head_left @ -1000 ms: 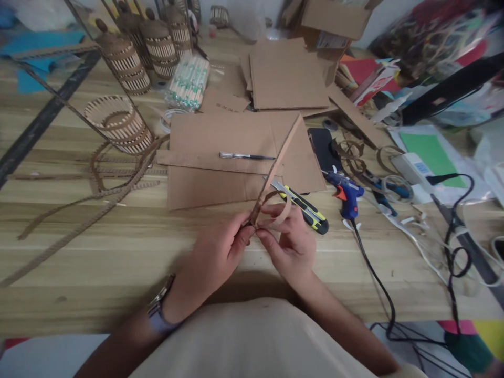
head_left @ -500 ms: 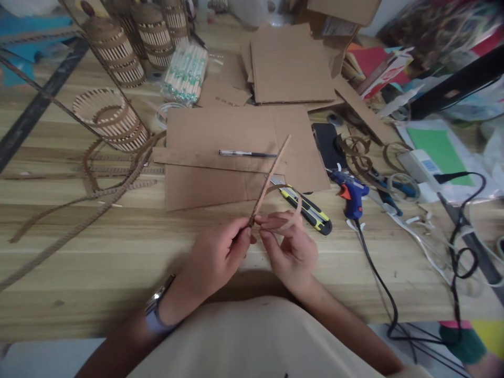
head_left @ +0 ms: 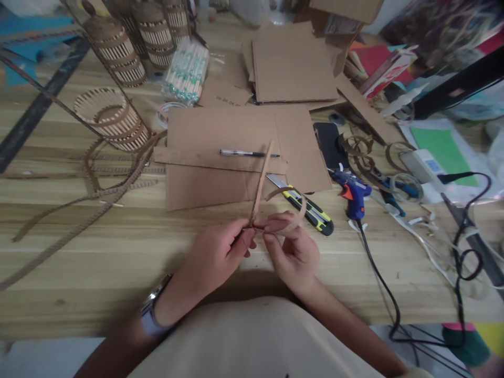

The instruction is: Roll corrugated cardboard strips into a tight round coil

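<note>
My left hand (head_left: 218,247) is closed, with thumb and fingers pinching the lower end of a narrow cardboard strip (head_left: 261,184) that points up and away over the cardboard sheet. My right hand (head_left: 293,252) pinches a thin, curling paper strip (head_left: 300,212) peeled from the cardboard. The two strips meet between my fingertips, where the join is partly hidden. Just beyond my right hand lies a yellow and black utility knife (head_left: 311,212), its blade out over the sheet's edge. A pen (head_left: 248,153) rests on the cardboard sheet (head_left: 205,189), its tip end behind the upright strip.
On the right are a blue hot glue gun (head_left: 355,197) with a black cord, a phone (head_left: 329,144) and curled paper strips (head_left: 358,152). At left stand an open stick basket (head_left: 129,128) and long corrugated strips (head_left: 106,207). Stacked cardboard (head_left: 293,63) lies at the back.
The cardboard strip's far end has swung left and now stands more upright. The curled paper strip has shifted slightly right with my right hand. Both hands keep their pinch.
</note>
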Motion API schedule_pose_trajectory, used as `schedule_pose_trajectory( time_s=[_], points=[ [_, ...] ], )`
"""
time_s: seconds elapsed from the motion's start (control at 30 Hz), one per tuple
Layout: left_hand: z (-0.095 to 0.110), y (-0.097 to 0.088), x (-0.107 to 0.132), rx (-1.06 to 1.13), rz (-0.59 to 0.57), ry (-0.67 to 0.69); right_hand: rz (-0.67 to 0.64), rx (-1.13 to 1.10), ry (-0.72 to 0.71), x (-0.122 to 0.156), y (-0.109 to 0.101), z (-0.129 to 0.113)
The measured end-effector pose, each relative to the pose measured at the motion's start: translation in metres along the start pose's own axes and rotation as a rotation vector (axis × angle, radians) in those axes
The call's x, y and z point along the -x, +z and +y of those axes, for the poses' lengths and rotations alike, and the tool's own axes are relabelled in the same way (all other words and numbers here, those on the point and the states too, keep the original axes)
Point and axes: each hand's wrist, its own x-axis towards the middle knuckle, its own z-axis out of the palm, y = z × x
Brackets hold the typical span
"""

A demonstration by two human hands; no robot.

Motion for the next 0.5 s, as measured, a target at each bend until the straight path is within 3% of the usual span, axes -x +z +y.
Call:
schedule_pose_trajectory(
  time_s=[0.2, 0.5],
  points=[
    [-0.001, 0.002, 0.001, -0.027, 0.01, -0.025, -0.032, 0.129, -0.024, -0.004, 0.002, -0.001],
    [-0.011, 0.006, -0.002, 0.032, 0.01, 0.047, 0.002, 0.201, -0.021, -0.002, 0.003, -0.001]
  ],
)
